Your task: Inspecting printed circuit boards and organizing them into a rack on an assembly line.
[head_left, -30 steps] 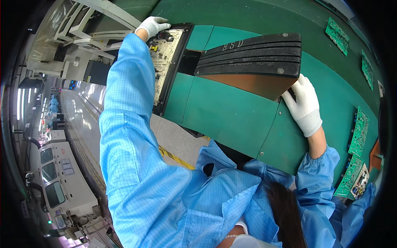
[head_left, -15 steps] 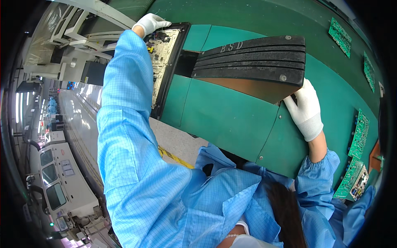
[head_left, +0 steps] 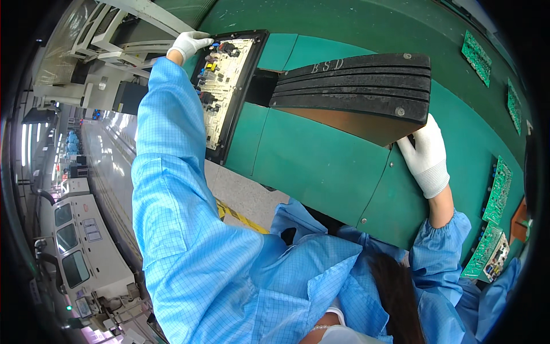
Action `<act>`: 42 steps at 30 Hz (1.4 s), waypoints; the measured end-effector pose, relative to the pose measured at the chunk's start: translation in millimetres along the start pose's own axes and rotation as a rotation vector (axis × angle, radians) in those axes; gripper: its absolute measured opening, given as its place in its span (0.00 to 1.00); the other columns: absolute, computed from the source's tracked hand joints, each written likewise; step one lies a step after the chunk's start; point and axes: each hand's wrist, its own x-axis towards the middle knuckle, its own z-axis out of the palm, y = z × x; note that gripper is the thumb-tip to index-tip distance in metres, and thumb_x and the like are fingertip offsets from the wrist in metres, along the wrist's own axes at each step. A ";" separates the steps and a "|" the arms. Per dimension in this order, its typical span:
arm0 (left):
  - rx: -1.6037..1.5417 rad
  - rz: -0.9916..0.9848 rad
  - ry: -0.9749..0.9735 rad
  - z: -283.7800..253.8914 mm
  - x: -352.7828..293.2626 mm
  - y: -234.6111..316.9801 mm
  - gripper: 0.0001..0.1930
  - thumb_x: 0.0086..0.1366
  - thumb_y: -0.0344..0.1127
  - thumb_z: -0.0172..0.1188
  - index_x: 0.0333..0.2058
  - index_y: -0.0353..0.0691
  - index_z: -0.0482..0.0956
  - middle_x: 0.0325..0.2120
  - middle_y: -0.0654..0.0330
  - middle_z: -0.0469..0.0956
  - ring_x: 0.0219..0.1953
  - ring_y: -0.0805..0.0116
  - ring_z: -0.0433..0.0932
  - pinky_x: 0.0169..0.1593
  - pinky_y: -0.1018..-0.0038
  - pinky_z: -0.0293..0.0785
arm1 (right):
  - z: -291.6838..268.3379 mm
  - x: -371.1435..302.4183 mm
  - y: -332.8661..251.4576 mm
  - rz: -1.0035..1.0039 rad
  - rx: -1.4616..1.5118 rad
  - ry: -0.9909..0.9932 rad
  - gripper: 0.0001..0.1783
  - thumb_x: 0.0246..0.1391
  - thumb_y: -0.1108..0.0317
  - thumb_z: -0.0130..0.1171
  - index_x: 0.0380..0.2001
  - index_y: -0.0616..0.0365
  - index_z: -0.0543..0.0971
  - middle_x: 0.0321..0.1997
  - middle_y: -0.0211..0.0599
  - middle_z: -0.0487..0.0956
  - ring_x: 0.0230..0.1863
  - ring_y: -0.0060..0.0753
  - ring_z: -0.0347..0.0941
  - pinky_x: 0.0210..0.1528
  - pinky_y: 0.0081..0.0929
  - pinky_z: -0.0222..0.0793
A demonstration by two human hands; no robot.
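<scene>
My left hand [head_left: 190, 46], in a white glove, is at the far left corner of a black-framed carrier [head_left: 247, 77], its fingers together against the rim. In that carrier sits a cream plate [head_left: 232, 74] with black, yellow and blue electronic parts on it. My right hand [head_left: 427, 152], also gloved, grips the near right corner of a thick black grooved slab [head_left: 355, 83] with a brown side. Its thumb shows below the corner; the other fingers are partly hidden behind the slab. The slab stands on the green work surface [head_left: 321, 149], right of the carrier.
Green circuit boards lie along the right side, among them one board [head_left: 476, 57] at the far right and another [head_left: 497, 189] nearer. A dark gap [head_left: 260, 87] separates carrier and slab. Metal framework [head_left: 123, 54] stands at the far left. A blue sleeve [head_left: 501, 292] shows at the lower right.
My left hand has moved left along the carrier's far edge to its corner, and the arm now uncovers more of the parts. My right hand stays at the slab, the view having shifted slightly.
</scene>
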 end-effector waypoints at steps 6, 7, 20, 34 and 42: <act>0.146 0.025 0.088 4.3 8.5 7.1 0.25 0.62 0.47 0.73 0.52 0.36 0.85 0.45 0.52 0.87 0.47 0.62 0.84 0.52 0.69 0.78 | 0.2 -0.2 0.9 0.018 0.004 -0.016 0.09 0.55 0.71 0.65 0.38 0.60 0.80 0.39 0.43 0.77 0.41 0.48 0.74 0.46 0.40 0.71; 0.157 0.008 0.098 6.1 10.0 9.2 0.24 0.62 0.46 0.72 0.52 0.35 0.85 0.44 0.51 0.87 0.47 0.61 0.84 0.53 0.68 0.78 | 0.4 0.1 1.2 0.020 0.004 -0.021 0.09 0.55 0.71 0.65 0.38 0.60 0.80 0.39 0.43 0.77 0.41 0.48 0.74 0.46 0.40 0.71; -0.031 0.181 0.248 4.4 -104.6 35.0 0.20 0.65 0.47 0.67 0.44 0.34 0.87 0.40 0.47 0.87 0.43 0.57 0.86 0.48 0.68 0.78 | -3.2 -2.3 -4.2 -0.047 -0.066 -0.009 0.10 0.56 0.69 0.65 0.42 0.58 0.82 0.39 0.42 0.77 0.41 0.47 0.74 0.46 0.40 0.71; 0.200 0.286 0.489 63.7 -184.8 52.9 0.15 0.62 0.44 0.68 0.35 0.36 0.84 0.38 0.49 0.83 0.43 0.48 0.81 0.52 0.63 0.76 | -2.0 -2.8 -4.0 -0.030 -0.079 -0.017 0.11 0.56 0.69 0.64 0.42 0.59 0.82 0.39 0.42 0.77 0.41 0.48 0.74 0.46 0.40 0.72; 0.141 -0.067 0.421 65.4 -159.5 49.1 0.23 0.60 0.52 0.66 0.44 0.39 0.82 0.42 0.47 0.82 0.47 0.48 0.81 0.53 0.58 0.77 | -0.5 -3.1 -1.8 -0.043 -0.074 -0.015 0.12 0.55 0.69 0.64 0.43 0.58 0.81 0.40 0.43 0.77 0.42 0.49 0.74 0.47 0.41 0.72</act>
